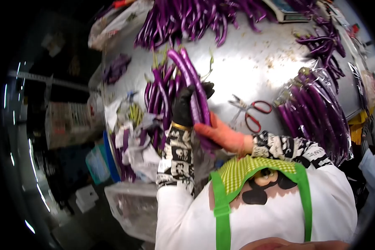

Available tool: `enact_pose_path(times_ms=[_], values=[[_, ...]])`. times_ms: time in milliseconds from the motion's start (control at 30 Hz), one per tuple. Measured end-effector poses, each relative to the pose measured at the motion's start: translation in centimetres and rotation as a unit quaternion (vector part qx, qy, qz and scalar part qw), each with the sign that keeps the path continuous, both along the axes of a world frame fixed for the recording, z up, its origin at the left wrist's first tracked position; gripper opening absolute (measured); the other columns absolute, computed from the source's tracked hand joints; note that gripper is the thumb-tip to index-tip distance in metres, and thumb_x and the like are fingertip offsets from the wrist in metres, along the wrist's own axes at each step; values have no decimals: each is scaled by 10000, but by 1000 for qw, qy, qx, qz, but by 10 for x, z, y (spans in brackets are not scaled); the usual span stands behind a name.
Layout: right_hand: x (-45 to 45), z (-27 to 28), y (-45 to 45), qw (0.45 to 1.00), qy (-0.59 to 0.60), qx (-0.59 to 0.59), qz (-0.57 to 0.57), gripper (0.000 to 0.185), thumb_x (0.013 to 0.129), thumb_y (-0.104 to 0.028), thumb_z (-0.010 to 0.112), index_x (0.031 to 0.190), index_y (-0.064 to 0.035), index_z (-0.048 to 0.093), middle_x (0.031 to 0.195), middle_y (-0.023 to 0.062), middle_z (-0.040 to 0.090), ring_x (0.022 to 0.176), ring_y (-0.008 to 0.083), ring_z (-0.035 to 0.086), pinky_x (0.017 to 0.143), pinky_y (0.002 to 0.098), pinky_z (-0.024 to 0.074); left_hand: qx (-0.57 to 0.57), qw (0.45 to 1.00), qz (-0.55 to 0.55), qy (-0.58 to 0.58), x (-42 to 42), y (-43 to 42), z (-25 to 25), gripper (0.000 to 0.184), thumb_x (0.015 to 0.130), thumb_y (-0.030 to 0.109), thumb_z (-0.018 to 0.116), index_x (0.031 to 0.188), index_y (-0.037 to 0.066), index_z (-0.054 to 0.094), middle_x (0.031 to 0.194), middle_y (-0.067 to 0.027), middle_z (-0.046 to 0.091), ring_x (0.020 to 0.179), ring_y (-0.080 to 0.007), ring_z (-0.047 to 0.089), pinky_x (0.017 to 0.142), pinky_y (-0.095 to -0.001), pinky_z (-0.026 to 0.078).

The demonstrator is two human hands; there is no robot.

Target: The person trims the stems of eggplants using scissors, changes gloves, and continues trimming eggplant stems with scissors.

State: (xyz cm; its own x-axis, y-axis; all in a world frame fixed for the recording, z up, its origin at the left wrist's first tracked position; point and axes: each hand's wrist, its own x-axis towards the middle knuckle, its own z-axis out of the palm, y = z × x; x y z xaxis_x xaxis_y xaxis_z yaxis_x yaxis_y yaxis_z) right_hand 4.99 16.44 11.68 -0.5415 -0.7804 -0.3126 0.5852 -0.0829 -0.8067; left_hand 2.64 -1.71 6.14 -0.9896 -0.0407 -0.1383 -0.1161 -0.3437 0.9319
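Over the bench (246, 54) at mid-frame, I have the black-gloved left hand (182, 106) and the right hand (227, 135) holding long purple eggplants (193, 81), red-handled scissors (249, 109) lying just right of them.

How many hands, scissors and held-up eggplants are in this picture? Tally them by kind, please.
Hands: 2 (left hand, black; right hand, orange-red)
Scissors: 1
Held-up eggplants: 2 clearly seen
Total: 5

The other eggplants overlap too much to count.
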Motion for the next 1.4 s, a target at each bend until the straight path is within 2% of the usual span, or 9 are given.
enact_pose_path(times_ms=[300, 567, 700, 867, 933, 1067, 1200, 1300, 1400], values=[[-34, -36, 5, 991, 77, 31, -102, 532, 771, -139, 802, 1205, 31, 546, 1021, 37, 624, 879, 111, 572, 809, 267, 499, 63, 995, 76, 14, -12, 38, 25, 343, 939, 128, 625, 1247, 18, 521, 1187, -94, 650, 1101, -203, 644, 894, -332, 514], [-164, -46, 12, 935, 238, 110, -238, 404, 781, -116, 736, 1143, -7, 594, 896, 19, 641, 787, 105, 583, 706, 277, 501, -26, 997, 66, -4, 17, 55, -8, 625, 942, 67, 662, 1492, 8, 372, 1400, -142, 539, 1288, -226, 526, 1088, -361, 428], [-286, -49, 26, 904, 313, 123, -265, 388, 746, -106, 748, 1093, 3, 614, 869, 33, 642, 763, 133, 594, 685, 302, 504, -137, 973, 184, -31, 56, 36, -8, 178, 931, 30, 669, 1105, -3, 660, 999, -73, 685, 909, -131, 642, 813, -283, 524], [-452, -61, 42, 851, 404, 219, -255, 417, 761, -200, 791, 1071, 26, 626, 873, 74, 680, 739, 162, 620, 697, 308, 512, -333, 893, 300, -30, 83, 17, 13, 171, 894, 35, 700, 1054, 2, 650, 937, -98, 669, 810, -180, 635, 696, -317, 508], [-500, -51, 43, 827, 468, 225, -218, 553, 780, -239, 791, 1206, 52, 591, 1043, 134, 691, 895, 204, 652, 815, 318, 515, -512, 795, 324, 27, 84, 0, 6, 221, 871, 42, 720, 1074, -1, 642, 944, -127, 670, 831, -233, 651, 724, -333, 518], [-582, -77, 39, 761, 527, 329, -186, 839, 860, -442, 709, 1453, 70, 408, 1437, 239, 521, 1339, 307, 504, 1106, 355, 379, -547, 741, 388, 41, 67, -25, 16, 314, 833, 93, 754, 1113, 8, 639, 1027, -166, 681, 961, -328, 660, 845, -394, 521], [-508, -52, 20, 695, 610, 315, -211, 725, 914, -427, 689, 1416, 53, 481, 1329, 163, 614, 1206, 218, 579, 1024, 301, 432, -558, 736, 379, -53, 61, -58, -1, 392, 830, 219, 766, 1149, 22, 651, 1082, -191, 687, 992, -355, 664, 879, -429, 516], [-377, -38, 15, 837, 455, 234, -194, 664, 920, -348, 713, 1404, 47, 487, 1325, 175, 608, 1207, 229, 585, 1026, 319, 453, -550, 755, 327, -145, 55, -75, -18, 475, 820, 347, 761, 1163, 37, 652, 1095, -192, 690, 1009, -364, 663, 888, -437, 516], [-265, -71, 45, 863, 426, 254, -92, 619, 923, -236, 725, 1437, -11, 463, 1302, 173, 616, 1191, 229, 597, 1027, 329, 473, -615, 703, 273, -233, 40, -79, -28, 541, 787, 425, 766, 1152, 41, 652, 1100, -192, 689, 1005, -375, 663, 901, -458, 511]])
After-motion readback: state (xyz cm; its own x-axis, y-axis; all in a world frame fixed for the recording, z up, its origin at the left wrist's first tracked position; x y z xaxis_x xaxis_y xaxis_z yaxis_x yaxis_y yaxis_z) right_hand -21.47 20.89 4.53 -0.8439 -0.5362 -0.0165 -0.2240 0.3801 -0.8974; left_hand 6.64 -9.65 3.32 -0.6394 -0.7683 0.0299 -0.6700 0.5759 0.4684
